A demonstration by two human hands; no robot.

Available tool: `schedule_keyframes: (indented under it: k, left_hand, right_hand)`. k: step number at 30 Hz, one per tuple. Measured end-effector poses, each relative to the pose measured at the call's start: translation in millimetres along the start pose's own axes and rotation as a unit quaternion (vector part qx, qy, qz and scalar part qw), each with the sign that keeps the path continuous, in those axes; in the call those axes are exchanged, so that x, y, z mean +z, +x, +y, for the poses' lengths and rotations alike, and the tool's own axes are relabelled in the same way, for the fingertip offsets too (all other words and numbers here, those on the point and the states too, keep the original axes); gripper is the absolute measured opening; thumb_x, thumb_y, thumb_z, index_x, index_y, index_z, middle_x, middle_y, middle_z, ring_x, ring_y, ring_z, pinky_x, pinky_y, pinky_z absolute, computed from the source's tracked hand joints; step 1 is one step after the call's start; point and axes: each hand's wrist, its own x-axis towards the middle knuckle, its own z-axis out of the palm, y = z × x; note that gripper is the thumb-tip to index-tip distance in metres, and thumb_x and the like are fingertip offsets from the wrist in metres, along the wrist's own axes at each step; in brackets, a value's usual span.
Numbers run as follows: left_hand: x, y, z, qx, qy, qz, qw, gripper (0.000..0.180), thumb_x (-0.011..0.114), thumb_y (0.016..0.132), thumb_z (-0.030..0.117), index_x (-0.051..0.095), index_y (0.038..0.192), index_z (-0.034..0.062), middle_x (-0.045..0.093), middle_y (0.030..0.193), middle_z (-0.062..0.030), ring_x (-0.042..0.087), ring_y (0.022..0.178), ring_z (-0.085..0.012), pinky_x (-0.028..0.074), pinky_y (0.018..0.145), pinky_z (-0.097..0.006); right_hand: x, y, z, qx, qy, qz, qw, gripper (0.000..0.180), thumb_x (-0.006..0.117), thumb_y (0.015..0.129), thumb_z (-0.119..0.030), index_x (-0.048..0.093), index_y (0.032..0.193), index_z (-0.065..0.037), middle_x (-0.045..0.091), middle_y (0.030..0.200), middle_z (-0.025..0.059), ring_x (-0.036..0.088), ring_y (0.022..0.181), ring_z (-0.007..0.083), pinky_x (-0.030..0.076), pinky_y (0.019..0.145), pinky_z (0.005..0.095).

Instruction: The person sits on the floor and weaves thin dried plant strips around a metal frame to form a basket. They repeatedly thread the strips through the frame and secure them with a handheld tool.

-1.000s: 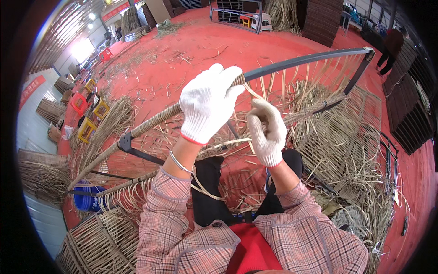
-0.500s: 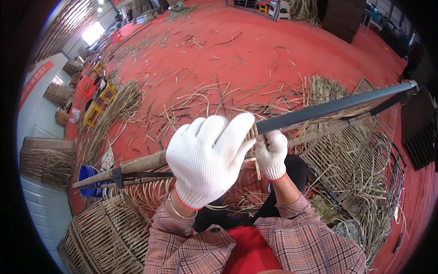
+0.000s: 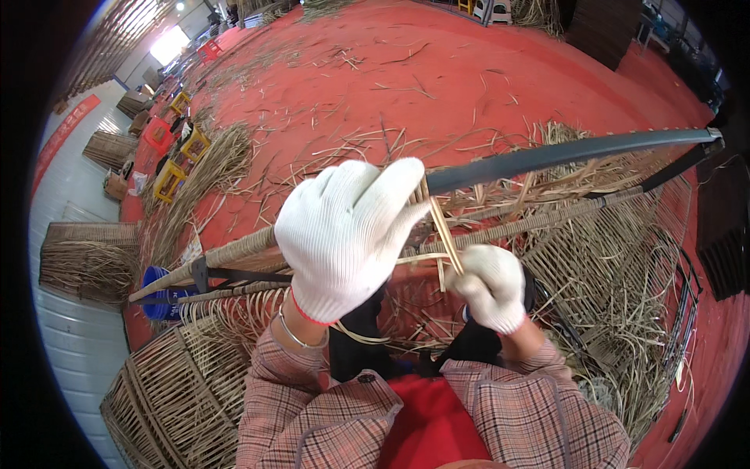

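Note:
A long frame with a dark grey bar [image 3: 570,158] lies across in front of me, partly wrapped with tan strips. My left hand [image 3: 348,234], in a white knitted glove, is closed round its wrapped bar at the end of the bare grey stretch. My right hand [image 3: 496,288], gloved too, is a fist pinching the ends of pale cane strips [image 3: 445,238]. These run taut from the bar by my left thumb down to the right fist. A lower pole [image 3: 539,229] bound in cane runs below the grey bar. The left fingertips are hidden behind the bar.
Loose strips litter the red floor [image 3: 437,86]. A heap of dry cane [image 3: 617,289] lies at right, and a woven slatted panel [image 3: 176,391] at lower left. A blue bucket [image 3: 158,295] stands beyond the frame's left end, with yellow stools [image 3: 168,181] farther off.
My right hand has moved from beside the bar down and to the right, drawing the cane strips out straight. My left hand keeps its hold on the bar.

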Motion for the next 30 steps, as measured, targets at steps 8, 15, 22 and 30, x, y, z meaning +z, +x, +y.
schedule_keyframes:
  k: [8, 15, 22, 30]
  left_hand:
    - [-4, -3, 10, -0.068, -0.086, 0.049, 0.993, 0.048, 0.087, 0.074, 0.028, 0.065, 0.115, 0.0150, 0.065, 0.095, -0.0045, 0.066, 0.079, -0.0269, 0.052, 0.069, -0.037]
    - [-5, -1, 6, -0.039, -0.084, 0.070, 0.993, 0.045, 0.087, 0.069, 0.021, 0.074, 0.112, 0.0224, 0.055, 0.080, -0.0023, 0.062, 0.072, -0.0231, 0.051, 0.065, -0.036]
    - [-13, 8, -5, -0.036, -0.097, -0.035, 0.994, 0.034, 0.081, 0.078, 0.023, 0.075, 0.111, 0.0213, 0.057, 0.085, -0.0036, 0.065, 0.079, -0.0242, 0.052, 0.069, -0.037]
    - [-14, 19, -37, 0.006, -0.271, -0.119, 0.955, 0.024, 0.068, 0.093, 0.018, 0.075, 0.114, 0.0127, 0.067, 0.095, -0.0071, 0.066, 0.087, -0.0274, 0.053, 0.078, -0.039]
  right_hand:
    - [-64, 120, -74, -0.071, -0.183, -0.066, 0.978, 0.009, 0.075, 0.085, -0.021, 0.073, 0.091, -0.015, 0.062, 0.068, 0.0051, 0.062, 0.058, 0.0287, 0.050, 0.053, 0.0359]
    - [-20, 215, -11, -0.140, -0.464, -0.188, 0.854, 0.025, 0.069, 0.085, -0.032, 0.069, 0.070, -0.012, 0.069, 0.069, 0.0141, 0.070, 0.070, 0.0364, 0.055, 0.063, 0.0474]
    - [-43, 201, -34, -0.260, -0.496, -0.012, 0.829, 0.020, 0.072, 0.082, -0.026, 0.068, 0.068, -0.012, 0.069, 0.070, 0.0132, 0.070, 0.070, 0.0352, 0.054, 0.066, 0.0480]
    - [16, 27, -44, 0.003, -0.241, -0.012, 0.971, 0.036, 0.072, 0.090, -0.009, 0.067, 0.125, -0.008, 0.068, 0.120, 0.0137, 0.071, 0.100, 0.0285, 0.058, 0.087, 0.0386]
